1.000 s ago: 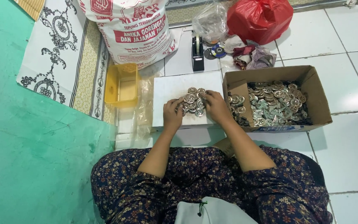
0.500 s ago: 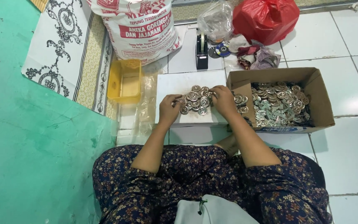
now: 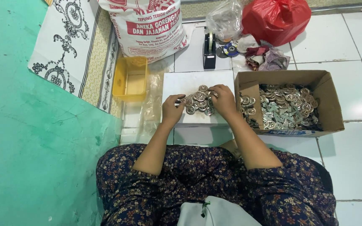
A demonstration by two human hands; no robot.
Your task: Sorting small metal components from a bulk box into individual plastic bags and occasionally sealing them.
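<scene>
On the white tiled floor [image 3: 357, 46], I see both hands [image 3: 197, 106] cupped narrowly around metal discs [image 3: 198, 100] on a white board [image 3: 189, 79].

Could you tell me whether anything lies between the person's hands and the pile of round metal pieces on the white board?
Nothing visible does. The left hand and right hand rest right at the pile of metal pieces on the white board, one at each side, fingers touching it.
</scene>
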